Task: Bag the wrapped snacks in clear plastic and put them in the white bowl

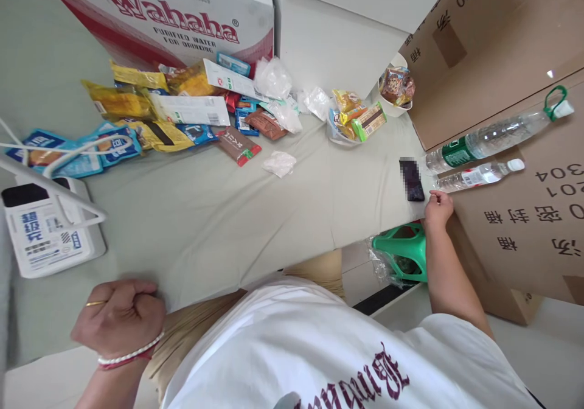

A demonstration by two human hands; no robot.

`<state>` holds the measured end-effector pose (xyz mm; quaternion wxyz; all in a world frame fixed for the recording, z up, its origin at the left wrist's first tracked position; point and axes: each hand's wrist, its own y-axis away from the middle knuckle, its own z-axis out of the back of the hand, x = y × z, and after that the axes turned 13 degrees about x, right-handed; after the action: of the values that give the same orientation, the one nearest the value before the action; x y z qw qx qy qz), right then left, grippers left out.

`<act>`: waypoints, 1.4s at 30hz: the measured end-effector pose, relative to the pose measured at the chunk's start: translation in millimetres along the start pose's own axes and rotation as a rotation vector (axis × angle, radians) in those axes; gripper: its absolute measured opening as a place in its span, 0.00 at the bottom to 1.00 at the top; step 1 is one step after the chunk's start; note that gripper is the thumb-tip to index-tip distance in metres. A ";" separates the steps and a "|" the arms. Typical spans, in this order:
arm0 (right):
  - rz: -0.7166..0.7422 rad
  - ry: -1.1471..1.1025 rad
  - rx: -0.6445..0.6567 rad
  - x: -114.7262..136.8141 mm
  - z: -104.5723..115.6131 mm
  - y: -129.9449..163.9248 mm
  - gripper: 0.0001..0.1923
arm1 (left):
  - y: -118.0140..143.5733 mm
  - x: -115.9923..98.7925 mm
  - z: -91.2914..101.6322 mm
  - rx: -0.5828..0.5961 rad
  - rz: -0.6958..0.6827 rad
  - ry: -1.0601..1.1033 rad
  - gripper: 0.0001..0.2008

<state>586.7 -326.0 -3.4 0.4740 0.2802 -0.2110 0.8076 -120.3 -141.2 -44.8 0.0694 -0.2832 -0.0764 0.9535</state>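
Observation:
My left hand [121,314] rests in a loose fist on the table's near left edge, with a ring and a white beaded bracelet on it. Nothing shows between its fingers. A white lamp base [55,232] stands just beyond it. At the table's right edge, my right hand [438,208] has its fingers curled in, and I see nothing held. Beside that hand lies a dark phone [414,187], partly pixelated. A small clear water bottle [479,176] and a larger bottle [497,138] with a green label and green loop lie just past my right fingers.
Snack packets [191,111] are heaped at the back left, below a Wahaha carton [182,16]. A crumpled clear wrapper [280,163] lies in front. Snacks fill a bowl [347,135] and a white container [398,106]. Cardboard boxes [511,214] line the right; a green stool [401,248] stands below.

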 end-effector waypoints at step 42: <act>0.031 0.494 0.065 8.2 -23.6 15.1 0.53 | 4.2 10.7 -3.5 -0.096 -0.326 -0.068 0.09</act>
<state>564.1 -313.4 -17.0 0.4897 0.0861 -0.0669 0.8651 -127.5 -143.1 -54.2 0.2069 -0.2375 -0.1690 0.9339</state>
